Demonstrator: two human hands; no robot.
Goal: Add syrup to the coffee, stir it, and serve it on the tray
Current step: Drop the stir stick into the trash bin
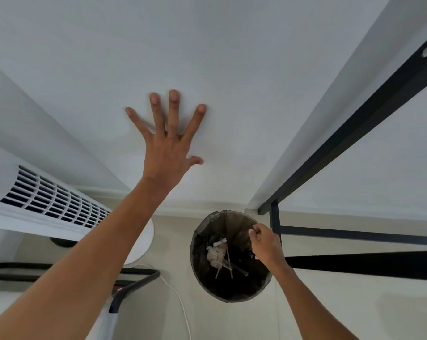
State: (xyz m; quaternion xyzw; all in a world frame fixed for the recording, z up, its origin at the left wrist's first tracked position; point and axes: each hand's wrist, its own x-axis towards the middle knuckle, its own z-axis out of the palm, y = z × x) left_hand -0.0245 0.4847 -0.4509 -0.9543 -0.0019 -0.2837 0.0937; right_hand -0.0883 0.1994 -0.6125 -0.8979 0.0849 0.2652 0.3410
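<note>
No coffee, syrup or tray is in view. My left hand (167, 141) is spread flat against a white wall, fingers wide apart and holding nothing. My right hand (265, 242) hovers over the right rim of a round dark waste bin (202, 263) on the floor. Its thumb and forefinger are pinched together and I see nothing between them. Inside the bin lie thin wooden stir sticks (228, 262) and crumpled white scraps (214, 252).
A white air-conditioning unit with a slatted grille (53, 198) stands at the left. A black metal table frame (354, 238) runs along the right, close to the bin. A black tube frame (134, 282) and a thin white cable (180, 303) lie at the lower left.
</note>
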